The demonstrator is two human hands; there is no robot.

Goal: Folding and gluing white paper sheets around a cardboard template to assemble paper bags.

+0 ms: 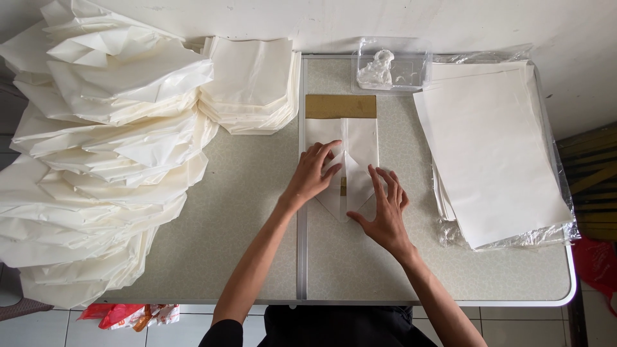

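A speckled folding table point(225, 218) stands against a white wall point(398, 26), apparently on pale floor tiles point(186, 331).

Item: white paper sheet point(360, 144) you are folding, partly formed.
Pose: flat on the table, lower corners folded inward to a point facing you.
Backing: brown cardboard strip point(340, 106) showing beyond its far edge and through the centre gap.

Matt white paper makes up the folded sheet point(350, 160) under the hands, the flat stack point(495, 154) in crinkled glossy plastic wrap point(553, 234) and the bag heap point(109, 148), on a speckled, smooth worktop point(244, 218) with a metal seam, near brown cardboard point(340, 106).
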